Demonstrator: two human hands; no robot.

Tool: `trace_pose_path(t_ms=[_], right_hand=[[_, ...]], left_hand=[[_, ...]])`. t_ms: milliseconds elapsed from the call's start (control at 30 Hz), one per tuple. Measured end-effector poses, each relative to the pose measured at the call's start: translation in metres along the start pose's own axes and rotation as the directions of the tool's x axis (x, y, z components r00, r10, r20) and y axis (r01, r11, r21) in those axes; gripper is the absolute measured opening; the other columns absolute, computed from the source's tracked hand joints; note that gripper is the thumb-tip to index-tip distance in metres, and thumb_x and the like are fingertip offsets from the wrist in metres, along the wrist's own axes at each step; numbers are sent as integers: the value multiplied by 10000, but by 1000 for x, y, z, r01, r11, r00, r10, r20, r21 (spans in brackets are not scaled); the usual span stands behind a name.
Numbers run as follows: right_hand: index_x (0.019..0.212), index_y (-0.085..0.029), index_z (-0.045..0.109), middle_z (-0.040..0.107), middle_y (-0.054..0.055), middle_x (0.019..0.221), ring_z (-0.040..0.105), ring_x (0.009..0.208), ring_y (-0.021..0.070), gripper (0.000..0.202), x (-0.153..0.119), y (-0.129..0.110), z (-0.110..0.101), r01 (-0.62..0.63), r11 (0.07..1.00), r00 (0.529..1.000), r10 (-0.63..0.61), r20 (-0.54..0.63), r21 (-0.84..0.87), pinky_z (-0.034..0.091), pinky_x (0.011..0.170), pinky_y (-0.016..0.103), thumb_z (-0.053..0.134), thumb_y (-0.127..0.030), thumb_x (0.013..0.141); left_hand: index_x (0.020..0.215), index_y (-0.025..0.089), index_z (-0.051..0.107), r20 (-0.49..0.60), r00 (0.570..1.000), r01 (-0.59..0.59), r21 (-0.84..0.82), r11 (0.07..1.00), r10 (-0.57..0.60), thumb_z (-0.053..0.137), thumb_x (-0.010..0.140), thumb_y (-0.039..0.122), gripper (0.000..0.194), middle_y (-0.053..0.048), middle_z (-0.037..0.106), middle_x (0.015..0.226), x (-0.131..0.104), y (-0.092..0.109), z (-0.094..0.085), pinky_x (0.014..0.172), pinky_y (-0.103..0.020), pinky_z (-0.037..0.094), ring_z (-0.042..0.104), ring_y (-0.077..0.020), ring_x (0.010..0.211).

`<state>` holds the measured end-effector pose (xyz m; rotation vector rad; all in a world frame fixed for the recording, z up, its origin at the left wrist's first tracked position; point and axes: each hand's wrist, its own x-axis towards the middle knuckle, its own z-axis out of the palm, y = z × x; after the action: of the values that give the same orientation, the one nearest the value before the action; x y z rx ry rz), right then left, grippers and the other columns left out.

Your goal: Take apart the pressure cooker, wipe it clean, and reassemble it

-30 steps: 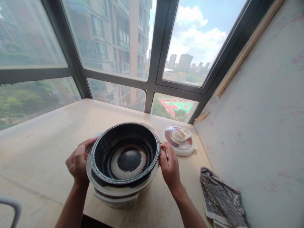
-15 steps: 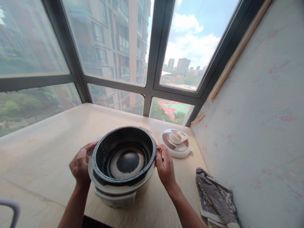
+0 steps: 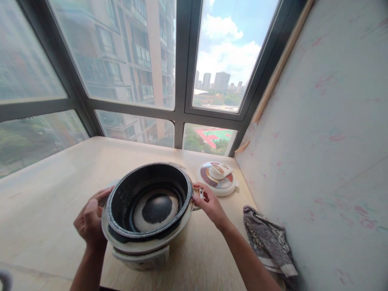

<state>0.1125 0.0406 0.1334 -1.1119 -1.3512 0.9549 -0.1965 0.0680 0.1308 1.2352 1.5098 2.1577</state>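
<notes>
**Cooker (image 3: 147,258) gripped from both sides on the counter (image 3: 54,210)**

The right hand (image 3: 213,206) has its thumb and fingers clamped on the cooker's right handle (image 3: 198,192). The left hand (image 3: 91,222) has its fingers curled around the cooker's left side, their tips hidden behind the rim. Between the hands sits the dark inner pot (image 3: 156,208), its bottom marked by a black disc inside a pale ring. The cooker stands near the counter's front edge. Just beyond the right hand, the lid (image 3: 217,179) lies knob up, apart from the cooker. A grey patterned towel (image 3: 268,240) lies crumpled near the right forearm, beside the flowered wall (image 3: 327,161). Behind the counter rise dark window frames (image 3: 180,81); through the glass show a tall building (image 3: 133,60) and a red-and-green court (image 3: 216,135).
</notes>
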Motion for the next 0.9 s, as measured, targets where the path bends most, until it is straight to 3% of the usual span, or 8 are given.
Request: trace_pose_path(t_ms=[100,167,267,300,367,467,667,900], right_hand=[[1297,-238,605,700,96,1222,676,1088,253,529,11,-2,-25,-120,981,983,96,159,153,565,888,407,704,-454,824],[1335,-233,575,663,119,1320,630,1209,262,546,28,2,-40,-114,984,983,92,159,140,525,978,434,660,-474,853],[1310,-200,573,643,136,1343,606,1243,260,503,69,20,-60,-83,975,996,86,10,-207,493,1021,423,627,-420,860],[1288,-184,581,642,141,1333,607,1232,253,456,85,27,-66,-88,915,996,69,-62,-394,488,1021,408,591,-368,872],[1282,-170,584,642,142,1312,595,1216,242,413,115,43,-78,-147,618,982,-1,-187,-772,468,1025,382,519,-284,891],[1252,-114,604,607,207,1314,523,1263,292,410,143,66,-93,-177,469,978,-15,-208,-865,387,1079,408,559,-212,857],[1336,-123,539,551,206,1337,467,1232,326,473,137,104,-94,-204,334,976,-4,-218,-920,365,1036,443,583,-279,892],[1408,-81,469,523,235,1318,467,1125,346,543,129,124,-89,-200,69,971,-116,-207,-977,387,947,454,418,-429,994]], left_hand=[[785,173,747,-34,997,62,-173,983,-69,521,835,303,265,-74,787,981,-1,5,3,972,-478,550,717,-310,1002],[757,182,744,-56,996,57,-159,986,-67,506,824,299,274,-62,785,966,-3,8,4,979,-494,543,713,-312,995],[733,198,741,-50,998,36,-163,986,-45,492,793,276,267,-46,780,946,-4,13,5,988,-505,536,708,-317,998],[726,204,740,-43,998,27,-170,985,-35,492,779,265,261,-40,777,939,-4,13,6,989,-506,534,707,-317,996],[707,214,736,-38,999,11,-171,985,-18,486,758,250,257,-31,772,917,-3,14,6,990,-508,531,705,-316,987],[697,223,732,-40,999,-21,-143,990,15,475,740,237,261,-21,766,895,-2,15,6,1002,-507,523,699,-309,981],[687,226,724,-38,999,-33,-149,988,28,472,724,227,254,-23,764,889,-2,15,6,1017,-516,508,692,-309,985],[673,225,705,-47,998,-58,-162,985,51,453,729,234,258,-36,759,885,-3,16,8,992,-506,513,686,-304,972]])
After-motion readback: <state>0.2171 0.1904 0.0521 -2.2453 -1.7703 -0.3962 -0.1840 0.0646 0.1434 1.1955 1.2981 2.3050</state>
